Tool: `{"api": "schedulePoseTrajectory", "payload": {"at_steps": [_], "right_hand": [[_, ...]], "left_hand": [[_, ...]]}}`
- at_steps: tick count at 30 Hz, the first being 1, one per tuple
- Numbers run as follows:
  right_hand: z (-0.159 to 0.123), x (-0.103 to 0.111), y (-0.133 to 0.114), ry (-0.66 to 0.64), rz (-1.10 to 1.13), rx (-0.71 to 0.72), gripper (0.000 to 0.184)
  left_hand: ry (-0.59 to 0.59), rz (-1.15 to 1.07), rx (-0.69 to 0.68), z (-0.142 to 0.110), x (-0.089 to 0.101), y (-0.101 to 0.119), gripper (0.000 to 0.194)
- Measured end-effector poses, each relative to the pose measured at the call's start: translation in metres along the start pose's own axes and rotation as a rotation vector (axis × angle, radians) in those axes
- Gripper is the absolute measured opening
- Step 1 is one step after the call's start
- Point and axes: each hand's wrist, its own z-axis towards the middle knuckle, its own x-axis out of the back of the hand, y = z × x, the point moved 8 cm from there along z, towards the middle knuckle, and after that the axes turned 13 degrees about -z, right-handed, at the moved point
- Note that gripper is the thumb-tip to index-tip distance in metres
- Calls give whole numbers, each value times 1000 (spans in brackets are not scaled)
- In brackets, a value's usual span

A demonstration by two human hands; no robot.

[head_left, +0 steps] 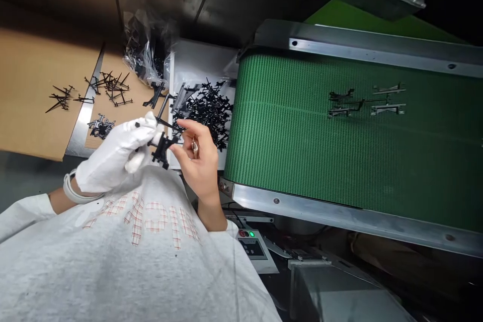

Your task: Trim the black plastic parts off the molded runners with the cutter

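My left hand (116,153), in a white glove, is closed around a black moulded plastic part (163,145) with thin runner arms sticking up. My bare right hand (196,158) pinches the same part from the right, thumb and forefinger on it, the other fingers curled. Both hands hover over my grey sweatshirt, just in front of a white tray (192,65) holding a heap of black plastic pieces (207,108). On the green conveyor belt (302,131) to the right lies another moulded set of parts (364,100).
Cardboard sheets (33,90) at the left carry small clusters of black sprue bits (109,88) and a crumpled clear bag (145,58). A control box with red and green buttons (249,241) sits below the belt's metal frame (339,214).
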Motion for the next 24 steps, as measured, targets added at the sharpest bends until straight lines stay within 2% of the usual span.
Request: {"api": "schedulePoseTrajectory", "payload": {"at_steps": [3, 6, 9, 12, 13, 15, 17, 19, 21, 22, 24], "right_hand": [[10, 2, -1, 91, -23, 44, 20], [14, 3, 2, 118, 3, 50, 26], [12, -3, 18, 29, 125, -42, 37], [8, -7, 36, -91, 271, -143, 46], [6, -7, 38, -130, 298, -151, 47], [5, -6, 37, -205, 319, -135, 48], [5, -6, 32, -281, 335, -109, 47], [7, -10, 24, -366, 346, -81, 49], [7, -17, 17, -483, 345, -52, 51], [6, -21, 14, -540, 344, -38, 51], [5, -28, 10, -636, 339, -12, 49]], "left_hand": [[-43, -153, 52, -1, -4, -7, 28], [-90, -213, 93, -2, -5, -13, 32], [-167, -112, 108, 0, 0, -13, 31], [-225, 168, 121, 3, 13, -4, 35], [-199, 292, 74, 5, 21, 5, 33], [-46, 473, -101, 7, 39, 32, 26], [80, 480, -289, 2, 49, 58, 25], [75, 392, -413, -4, 45, 72, 29], [-7, 382, -467, -8, 32, 76, 30], [-55, 435, -458, -8, 24, 74, 30], [-169, 651, -328, -2, 10, 60, 25]]}}
